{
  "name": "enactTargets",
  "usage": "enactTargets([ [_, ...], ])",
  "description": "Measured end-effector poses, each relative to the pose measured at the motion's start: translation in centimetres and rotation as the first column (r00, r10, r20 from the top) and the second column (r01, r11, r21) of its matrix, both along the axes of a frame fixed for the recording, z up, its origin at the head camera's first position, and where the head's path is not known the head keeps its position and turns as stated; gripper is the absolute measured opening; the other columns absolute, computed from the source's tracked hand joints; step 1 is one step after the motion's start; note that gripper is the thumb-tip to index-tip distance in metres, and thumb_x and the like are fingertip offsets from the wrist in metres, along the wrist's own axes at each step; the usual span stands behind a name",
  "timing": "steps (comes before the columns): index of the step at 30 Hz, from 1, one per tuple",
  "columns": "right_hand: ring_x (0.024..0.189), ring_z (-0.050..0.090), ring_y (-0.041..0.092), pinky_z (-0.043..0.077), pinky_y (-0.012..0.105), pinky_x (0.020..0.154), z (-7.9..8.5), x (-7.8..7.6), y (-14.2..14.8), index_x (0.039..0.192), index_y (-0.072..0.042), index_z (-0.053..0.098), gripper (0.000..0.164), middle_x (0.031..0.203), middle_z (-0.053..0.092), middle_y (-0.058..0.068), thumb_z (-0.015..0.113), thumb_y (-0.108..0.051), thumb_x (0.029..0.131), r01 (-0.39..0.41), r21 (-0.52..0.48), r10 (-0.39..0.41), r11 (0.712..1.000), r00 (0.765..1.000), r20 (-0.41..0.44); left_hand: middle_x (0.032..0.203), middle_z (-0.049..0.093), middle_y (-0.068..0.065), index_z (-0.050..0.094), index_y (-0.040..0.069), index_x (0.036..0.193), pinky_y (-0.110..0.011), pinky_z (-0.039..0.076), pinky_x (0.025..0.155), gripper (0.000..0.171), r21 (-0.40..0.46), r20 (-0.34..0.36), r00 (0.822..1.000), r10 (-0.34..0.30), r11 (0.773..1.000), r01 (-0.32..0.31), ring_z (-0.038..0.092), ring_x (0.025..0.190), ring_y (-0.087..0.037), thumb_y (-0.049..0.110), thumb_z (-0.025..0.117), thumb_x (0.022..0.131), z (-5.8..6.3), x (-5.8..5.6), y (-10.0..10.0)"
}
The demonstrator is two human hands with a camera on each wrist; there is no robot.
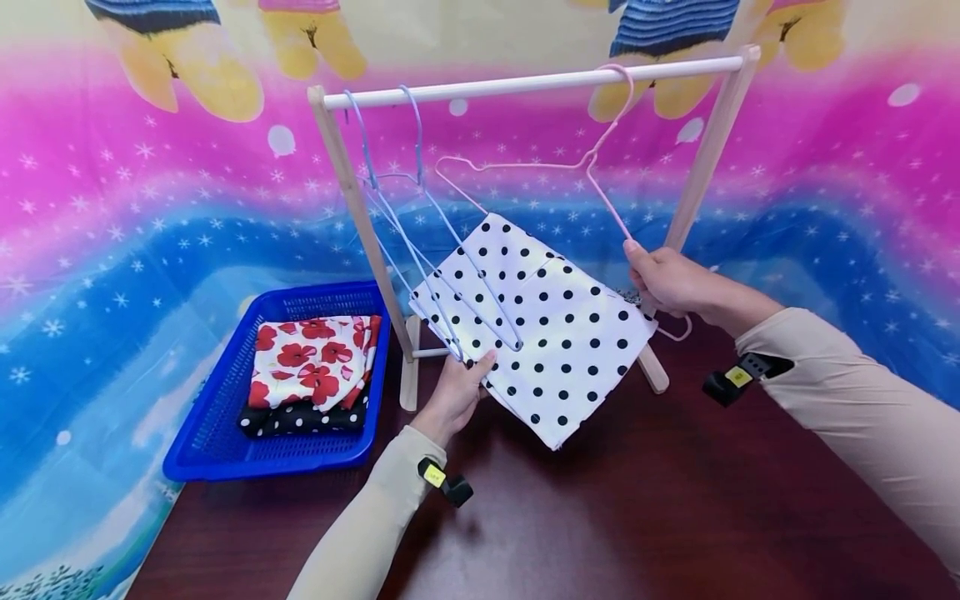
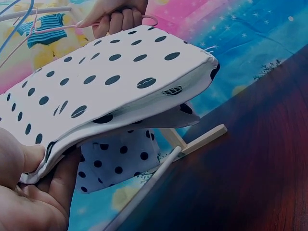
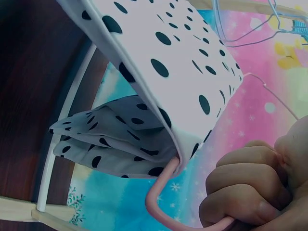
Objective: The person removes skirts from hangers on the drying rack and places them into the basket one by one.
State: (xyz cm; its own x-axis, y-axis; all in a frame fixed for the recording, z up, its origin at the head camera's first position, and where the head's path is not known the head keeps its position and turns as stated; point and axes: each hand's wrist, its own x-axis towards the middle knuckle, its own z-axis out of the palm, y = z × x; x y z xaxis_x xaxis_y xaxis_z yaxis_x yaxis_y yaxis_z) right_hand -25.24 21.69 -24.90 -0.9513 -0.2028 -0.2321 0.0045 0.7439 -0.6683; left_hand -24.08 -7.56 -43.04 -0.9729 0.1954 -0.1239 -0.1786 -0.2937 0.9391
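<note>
A white cloth with black dots (image 1: pixel 555 333) hangs folded over the bar of a pink hanger (image 1: pixel 592 158), whose hook is over the rack's top rod. The hanger is tilted, and its far-right corner sticks out beyond the cloth. My right hand (image 1: pixel 670 279) grips the hanger's right side, fingers curled round the wire in the right wrist view. With thumb above and fingers beneath, my left hand (image 2: pixel 33 192) pinches the cloth's lower left edge. Two blue hangers (image 1: pixel 417 142) hang at the rod's left end, in front of part of the cloth.
A wooden rack with a white rod (image 1: pixel 525 81) stands on the dark table (image 1: pixel 600 517). To its left is a blue basket (image 1: pixel 270 468) holding a red-flowered cloth (image 1: pixel 307 358) on a black dotted cloth (image 1: pixel 300 422). A printed backdrop (image 1: pixel 97 200) hangs behind.
</note>
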Motion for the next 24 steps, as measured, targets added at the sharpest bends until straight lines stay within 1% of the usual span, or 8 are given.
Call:
enactTargets([
  [3, 0.045, 0.026, 0.011, 0.025, 0.027, 0.043, 0.3, 0.1, 0.3, 0.072, -0.014, 0.036, 0.067, 0.051, 0.028, -0.006, 0.01, -0.067, 0.102, -0.003, 0.033, 0.002, 0.999, 1.0, 0.0, 0.135, 0.065, -0.017, 0.048, 0.009, 0.139, -0.036, 0.06, 0.091, 0.033, -0.005, 0.002, 1.0, -0.008, 1.0, 0.008, 0.071, 0.108, -0.016, 0.014, 0.05, 0.106, -0.1, 0.0, -0.1],
  [6, 0.045, 0.024, 0.011, 0.024, 0.027, 0.043, 0.5, 0.2, 0.6, 0.07, -0.014, 0.036, 0.067, 0.051, 0.027, -0.007, 0.009, -0.067, 0.102, -0.01, 0.057, 0.011, 0.998, 1.0, -0.009, 0.134, 0.065, -0.017, 0.049, 0.01, 0.138, -0.036, 0.06, 0.09, 0.032, -0.02, 0.008, 1.0, -0.003, 1.0, 0.003, 0.072, 0.108, -0.017, 0.015, 0.05, 0.107, -0.2, 0.1, -0.2],
  [9, 0.045, 0.024, 0.011, 0.025, 0.027, 0.043, 0.7, 0.3, 0.9, 0.069, -0.014, 0.036, 0.067, 0.052, 0.026, -0.007, 0.009, -0.066, 0.102, -0.01, 0.077, 0.013, 0.997, 0.999, -0.034, 0.134, 0.066, -0.017, 0.05, 0.009, 0.138, -0.036, 0.061, 0.09, 0.032, -0.031, 0.0, 1.0, -0.003, 1.0, 0.003, 0.072, 0.107, -0.017, 0.015, 0.05, 0.107, -0.3, 0.2, -0.3],
  [12, 0.045, 0.025, 0.011, 0.026, 0.027, 0.043, 0.7, 0.3, 1.1, 0.069, -0.015, 0.037, 0.066, 0.053, 0.027, -0.006, 0.009, -0.065, 0.103, -0.005, 0.091, 0.009, 0.996, 0.999, -0.049, 0.136, 0.065, -0.017, 0.05, 0.01, 0.139, -0.035, 0.061, 0.09, 0.033, -0.02, -0.005, 1.0, -0.011, 1.0, 0.011, 0.072, 0.107, -0.016, 0.015, 0.051, 0.106, -0.3, 0.4, -0.4],
  [15, 0.045, 0.025, 0.011, 0.027, 0.027, 0.043, 0.7, 0.2, 1.1, 0.069, -0.015, 0.037, 0.067, 0.053, 0.027, -0.006, 0.009, -0.066, 0.102, 0.006, 0.099, -0.001, 0.995, 0.999, -0.052, 0.137, 0.064, -0.018, 0.049, 0.008, 0.14, -0.035, 0.061, 0.09, 0.034, -0.025, -0.015, 1.0, -0.015, 1.0, 0.015, 0.071, 0.107, -0.015, 0.014, 0.05, 0.107, -0.4, 0.5, -0.4],
  [19, 0.046, 0.026, 0.012, 0.027, 0.029, 0.044, 0.5, 0.0, 0.9, 0.07, -0.014, 0.039, 0.069, 0.053, 0.028, -0.006, 0.009, -0.067, 0.102, 0.008, 0.104, -0.003, 0.995, 0.999, -0.049, 0.133, 0.066, -0.018, 0.051, 0.006, 0.139, -0.034, 0.061, 0.087, 0.033, -0.036, -0.013, 1.0, -0.008, 0.999, 0.007, 0.072, 0.104, -0.014, 0.014, 0.049, 0.107, -0.7, 0.6, -0.5],
  [24, 0.045, 0.025, 0.012, 0.027, 0.029, 0.044, 0.4, 0.0, 0.9, 0.07, -0.013, 0.039, 0.069, 0.053, 0.029, -0.006, 0.009, -0.067, 0.101, 0.013, 0.096, -0.009, 0.995, 0.999, -0.047, 0.134, 0.065, -0.019, 0.05, 0.005, 0.138, -0.034, 0.061, 0.088, 0.033, -0.037, 0.011, 1.0, -0.003, 0.999, 0.004, 0.071, 0.106, -0.015, 0.016, 0.051, 0.107, -0.8, 0.6, -0.4],
])
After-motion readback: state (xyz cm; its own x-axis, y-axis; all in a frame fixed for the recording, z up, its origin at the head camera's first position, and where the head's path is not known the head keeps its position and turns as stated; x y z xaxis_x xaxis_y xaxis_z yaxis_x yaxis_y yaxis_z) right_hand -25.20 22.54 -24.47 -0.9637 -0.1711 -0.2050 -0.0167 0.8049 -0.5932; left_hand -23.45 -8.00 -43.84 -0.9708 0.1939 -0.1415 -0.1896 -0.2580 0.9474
